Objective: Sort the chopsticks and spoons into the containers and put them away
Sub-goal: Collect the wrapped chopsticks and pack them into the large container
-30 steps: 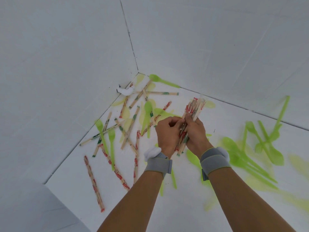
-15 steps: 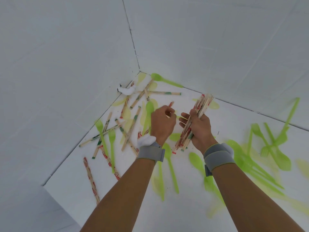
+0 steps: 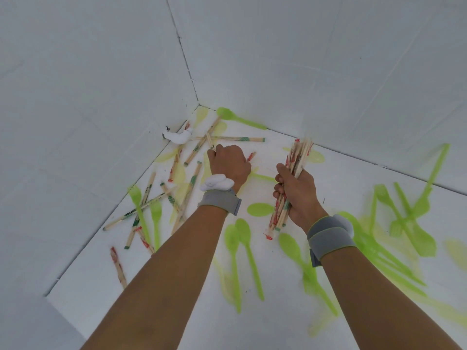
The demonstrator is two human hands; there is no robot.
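Observation:
My right hand [image 3: 299, 193] grips a bundle of paper-wrapped wooden chopsticks [image 3: 300, 157], held tilted above the white surface [image 3: 278, 311]. My left hand [image 3: 228, 164] reaches toward the corner, its fingers curled round a red-tipped chopstick [image 3: 251, 156] that pokes out on its right side. Several loose chopsticks [image 3: 188, 195] lie scattered to the left of that hand. Green plastic spoons [image 3: 242, 231] lie between my forearms, and another green spoon [image 3: 227, 114] lies against the back wall.
White walls [image 3: 101, 97] meet in a corner just beyond the pile. A white lump [image 3: 178, 137] sits at the wall's foot. Green forks [image 3: 404, 213] and more spoons lie in a blurred heap at the right. No container is in view.
My hands have parted. The left hand left the bundle and moved forward and left toward the corner chopsticks. The right hand keeps the bundle and shifted right.

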